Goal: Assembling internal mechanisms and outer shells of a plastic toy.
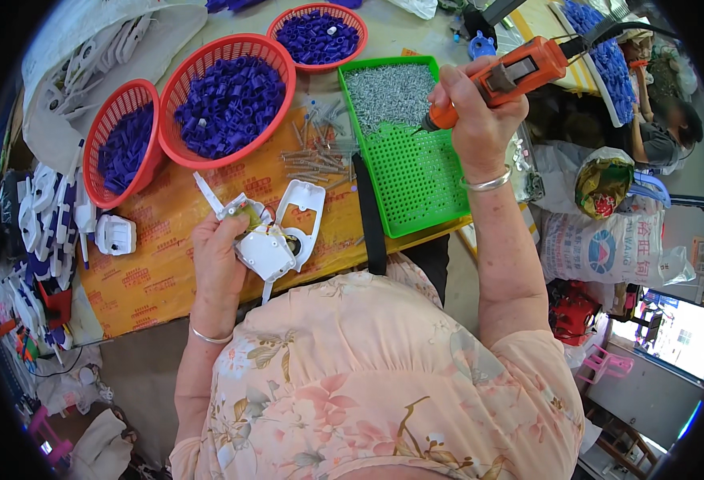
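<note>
My left hand (222,244) grips a white plastic housing (269,250) with wires and small parts showing inside, just above the table's near edge. A white frame-shaped piece (302,210) stands out from the housing's right side. In my right hand (484,120) is an orange electric screwdriver (520,68), its thin bit pointing down-left over a green tray (406,180). Small silver screws (389,90) fill the tray's far part, and its perforated near part holds a few scattered ones.
Red baskets (228,100) of purple plastic parts stand at the back left. Long screws (320,156) lie beside the tray. White and purple assemblies (48,224) pile up at far left, near a small white part (116,234). A person (664,132) sits at far right behind sacks (596,250).
</note>
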The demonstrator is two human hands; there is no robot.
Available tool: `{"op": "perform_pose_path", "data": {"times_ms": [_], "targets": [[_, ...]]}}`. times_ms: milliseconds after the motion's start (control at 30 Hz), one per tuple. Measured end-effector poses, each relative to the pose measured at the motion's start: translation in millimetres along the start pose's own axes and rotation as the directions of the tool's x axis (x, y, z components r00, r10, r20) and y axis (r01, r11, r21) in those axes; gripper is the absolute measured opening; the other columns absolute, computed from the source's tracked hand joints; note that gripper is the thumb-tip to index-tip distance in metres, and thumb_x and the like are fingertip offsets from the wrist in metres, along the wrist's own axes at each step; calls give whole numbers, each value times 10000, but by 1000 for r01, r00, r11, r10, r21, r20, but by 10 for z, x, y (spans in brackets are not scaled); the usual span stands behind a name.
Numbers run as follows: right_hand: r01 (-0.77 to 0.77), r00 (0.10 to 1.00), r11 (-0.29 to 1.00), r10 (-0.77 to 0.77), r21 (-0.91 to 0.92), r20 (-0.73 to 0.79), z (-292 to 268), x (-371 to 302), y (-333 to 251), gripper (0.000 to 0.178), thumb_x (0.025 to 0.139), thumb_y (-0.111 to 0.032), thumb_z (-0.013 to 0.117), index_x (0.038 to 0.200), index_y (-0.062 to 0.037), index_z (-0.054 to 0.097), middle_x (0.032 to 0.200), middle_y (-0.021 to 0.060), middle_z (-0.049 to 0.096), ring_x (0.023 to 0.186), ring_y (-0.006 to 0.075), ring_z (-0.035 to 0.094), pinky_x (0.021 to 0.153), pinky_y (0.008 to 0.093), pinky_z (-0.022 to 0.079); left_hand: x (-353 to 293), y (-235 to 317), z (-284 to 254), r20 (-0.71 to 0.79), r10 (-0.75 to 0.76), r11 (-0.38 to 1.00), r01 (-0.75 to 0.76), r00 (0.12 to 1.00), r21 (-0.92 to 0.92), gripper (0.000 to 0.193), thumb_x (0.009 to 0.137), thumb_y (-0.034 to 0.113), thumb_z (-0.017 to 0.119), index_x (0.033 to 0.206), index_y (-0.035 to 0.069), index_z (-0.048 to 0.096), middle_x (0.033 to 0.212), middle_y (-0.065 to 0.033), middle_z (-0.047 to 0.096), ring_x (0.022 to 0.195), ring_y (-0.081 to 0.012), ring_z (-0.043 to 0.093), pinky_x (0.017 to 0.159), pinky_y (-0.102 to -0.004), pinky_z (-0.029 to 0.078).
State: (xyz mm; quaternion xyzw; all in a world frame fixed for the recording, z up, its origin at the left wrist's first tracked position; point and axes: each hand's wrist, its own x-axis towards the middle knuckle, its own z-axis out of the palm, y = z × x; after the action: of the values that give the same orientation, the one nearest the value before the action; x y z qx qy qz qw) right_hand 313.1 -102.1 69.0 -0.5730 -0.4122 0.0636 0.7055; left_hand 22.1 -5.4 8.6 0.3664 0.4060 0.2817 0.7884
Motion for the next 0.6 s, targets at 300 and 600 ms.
{"op": "perform_pose_path", "data": {"times_ms": [300,600], "targets": [[-69,997,998,69,11,22,36,-1,-58,118,775,23,632,814,8,522,636,72,558,541,158,571,562,326,509,-1,-6,-10,9,9,1000,-8,1000,-23,211,790,-26,487,972,-101,562,886,-169,638,765,-227,650,693,-339,554],[-39,998,961,22,275,65,337,-20,-508,107,743,24,633,774,16,531,640,63,570,536,137,560,542,286,497,19,-20,-58,20,-47,999,47,999,-10,248,782,-9,489,1005,-98,552,898,-178,638,776,-234,646,722,-336,550]]}}
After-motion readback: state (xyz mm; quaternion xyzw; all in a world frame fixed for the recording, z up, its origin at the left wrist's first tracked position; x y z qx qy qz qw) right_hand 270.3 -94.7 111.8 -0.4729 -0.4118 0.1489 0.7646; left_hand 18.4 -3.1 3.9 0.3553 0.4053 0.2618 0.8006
